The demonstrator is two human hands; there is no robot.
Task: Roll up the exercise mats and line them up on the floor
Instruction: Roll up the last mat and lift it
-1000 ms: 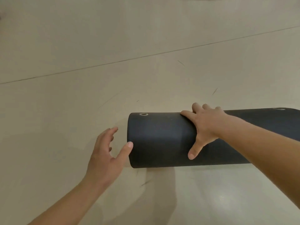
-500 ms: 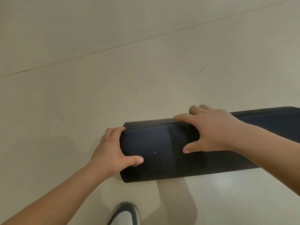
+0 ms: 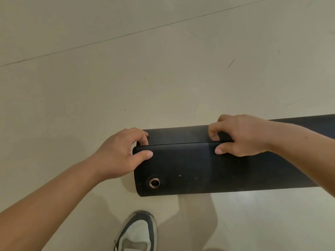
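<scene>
A black exercise mat (image 3: 195, 169) lies rolled up on the pale floor, running from the centre out past the right edge. Its loose outer edge shows as a seam along the top, and a metal eyelet (image 3: 155, 183) sits near its left end. My left hand (image 3: 119, 154) grips the roll's left end, thumb on the near side and fingers curled over the seam. My right hand (image 3: 241, 135) grips the seam farther right, fingers over the far side, thumb on the near face.
A grey and white shoe (image 3: 138, 232) stands on the floor just below the roll's left end. The beige floor (image 3: 108, 78) has a thin joint line running diagonally across the top and a few scuff marks.
The roll has turned toward me, bringing the eyelet round to the near face. My left hand went from open beside the end to gripping it; both hands now pinch the seam. The shoe came into view.
</scene>
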